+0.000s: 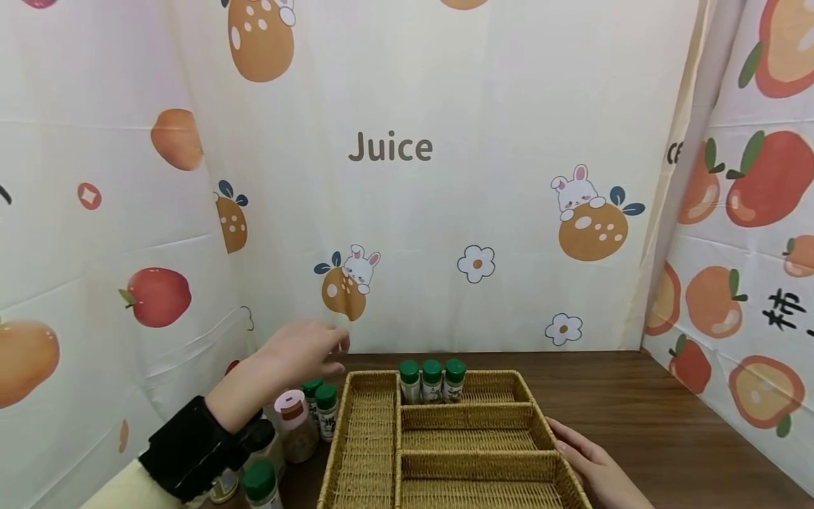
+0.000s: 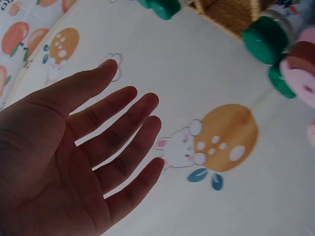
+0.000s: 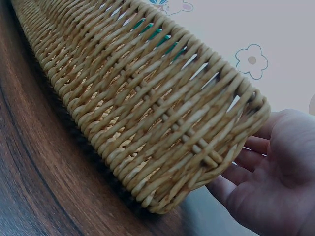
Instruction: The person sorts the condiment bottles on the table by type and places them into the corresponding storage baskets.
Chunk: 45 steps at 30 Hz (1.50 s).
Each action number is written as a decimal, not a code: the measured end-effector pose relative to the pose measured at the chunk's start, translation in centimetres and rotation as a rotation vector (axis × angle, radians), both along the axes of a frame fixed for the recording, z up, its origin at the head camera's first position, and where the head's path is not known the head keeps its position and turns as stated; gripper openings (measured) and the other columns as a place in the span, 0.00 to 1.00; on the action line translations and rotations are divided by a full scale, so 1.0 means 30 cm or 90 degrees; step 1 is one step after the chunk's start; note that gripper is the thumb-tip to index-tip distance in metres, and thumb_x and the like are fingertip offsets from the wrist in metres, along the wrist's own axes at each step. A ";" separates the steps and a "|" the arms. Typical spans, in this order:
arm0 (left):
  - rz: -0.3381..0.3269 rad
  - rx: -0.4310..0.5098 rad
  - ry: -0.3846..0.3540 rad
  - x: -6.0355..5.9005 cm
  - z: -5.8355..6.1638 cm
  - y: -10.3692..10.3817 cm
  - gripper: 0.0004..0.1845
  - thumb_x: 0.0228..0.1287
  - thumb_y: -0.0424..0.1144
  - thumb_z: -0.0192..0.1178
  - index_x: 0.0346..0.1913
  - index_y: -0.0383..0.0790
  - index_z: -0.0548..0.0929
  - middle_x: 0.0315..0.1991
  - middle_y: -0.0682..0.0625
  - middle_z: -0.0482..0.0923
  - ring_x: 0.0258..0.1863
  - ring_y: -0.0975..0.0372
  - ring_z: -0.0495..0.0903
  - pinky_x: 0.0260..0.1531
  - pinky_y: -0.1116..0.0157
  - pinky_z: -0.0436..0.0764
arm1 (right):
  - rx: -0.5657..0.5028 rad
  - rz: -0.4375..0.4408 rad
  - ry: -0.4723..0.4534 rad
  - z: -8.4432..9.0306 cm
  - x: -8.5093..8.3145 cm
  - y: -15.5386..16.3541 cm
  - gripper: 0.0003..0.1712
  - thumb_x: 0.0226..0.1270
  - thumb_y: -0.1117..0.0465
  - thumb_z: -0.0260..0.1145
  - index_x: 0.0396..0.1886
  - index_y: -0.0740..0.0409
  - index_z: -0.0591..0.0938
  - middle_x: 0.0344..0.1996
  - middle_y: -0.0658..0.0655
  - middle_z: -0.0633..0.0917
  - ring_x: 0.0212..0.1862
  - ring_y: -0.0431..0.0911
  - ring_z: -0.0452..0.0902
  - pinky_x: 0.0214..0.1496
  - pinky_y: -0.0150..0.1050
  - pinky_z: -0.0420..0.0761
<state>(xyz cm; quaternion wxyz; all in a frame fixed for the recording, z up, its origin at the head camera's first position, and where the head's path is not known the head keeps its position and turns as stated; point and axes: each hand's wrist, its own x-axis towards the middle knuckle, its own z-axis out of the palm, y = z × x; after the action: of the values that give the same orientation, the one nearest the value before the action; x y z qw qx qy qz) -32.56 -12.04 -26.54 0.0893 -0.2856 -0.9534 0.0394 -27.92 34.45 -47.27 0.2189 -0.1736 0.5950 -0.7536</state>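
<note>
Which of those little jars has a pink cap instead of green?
The pink-capped jar left of the wicker tray; every other jar there wears a green cap.

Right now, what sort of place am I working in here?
It looks like a staged tabletop set, not a real kitchen: a wooden table closed in by fruit-and-rabbit printed curtains reading "Juice". A divided wicker basket holds three green-capped spice jars, with more jars beside it.

A dark wooden table (image 1: 636, 410) fills the lower part of the head view. A wicker divided basket (image 1: 365, 452) sits on it at lower centre (three green-capped jars in its far compartment). More spice jars (image 1: 305, 424) stand on it at lower left.
</note>
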 end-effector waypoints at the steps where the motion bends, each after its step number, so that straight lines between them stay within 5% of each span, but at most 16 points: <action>1: 0.007 0.002 -0.011 0.000 -0.008 -0.009 0.10 0.61 0.45 0.70 0.43 0.48 0.82 0.37 0.55 0.82 0.34 0.62 0.80 0.32 0.64 0.78 | -0.002 0.002 -0.002 0.000 0.000 0.002 0.25 0.85 0.56 0.39 0.76 0.36 0.63 0.60 0.36 0.78 0.60 0.43 0.79 0.61 0.46 0.81; 11: 0.080 0.035 -0.156 -0.023 -0.086 -0.093 0.18 0.57 0.39 0.73 0.48 0.39 0.82 0.44 0.46 0.82 0.42 0.54 0.81 0.38 0.56 0.81 | -0.010 0.027 0.011 0.000 -0.005 0.012 0.23 0.85 0.56 0.38 0.67 0.26 0.70 0.59 0.34 0.78 0.61 0.41 0.79 0.61 0.44 0.80; 19: 0.143 0.035 -0.230 -0.044 -0.140 -0.143 0.10 0.63 0.33 0.66 0.47 0.38 0.82 0.39 0.46 0.81 0.31 0.58 0.74 0.33 0.58 0.75 | 0.015 0.007 0.007 0.000 -0.005 0.015 0.24 0.85 0.55 0.39 0.74 0.33 0.64 0.59 0.33 0.77 0.60 0.41 0.79 0.61 0.45 0.81; 36: 0.181 0.018 -0.227 -0.055 -0.185 -0.150 0.11 0.55 0.27 0.70 0.37 0.42 0.80 0.32 0.49 0.76 0.28 0.57 0.72 0.28 0.59 0.68 | 0.016 0.009 0.013 0.004 -0.005 0.006 0.22 0.85 0.55 0.40 0.68 0.27 0.69 0.58 0.32 0.78 0.60 0.39 0.79 0.60 0.43 0.81; 45: 0.134 0.042 -0.202 -0.039 -0.141 -0.160 0.11 0.55 0.28 0.69 0.37 0.42 0.80 0.31 0.50 0.76 0.27 0.58 0.71 0.26 0.62 0.68 | 0.017 0.013 0.016 0.002 -0.008 0.004 0.22 0.85 0.56 0.40 0.67 0.26 0.70 0.58 0.32 0.78 0.60 0.39 0.79 0.60 0.43 0.81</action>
<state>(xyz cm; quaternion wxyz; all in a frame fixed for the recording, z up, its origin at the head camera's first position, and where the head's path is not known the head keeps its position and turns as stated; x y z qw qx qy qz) -33.73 -16.85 -30.78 -0.0576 -0.1843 -0.9808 -0.0283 -28.16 34.58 -47.22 0.2212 -0.1865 0.6058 -0.7411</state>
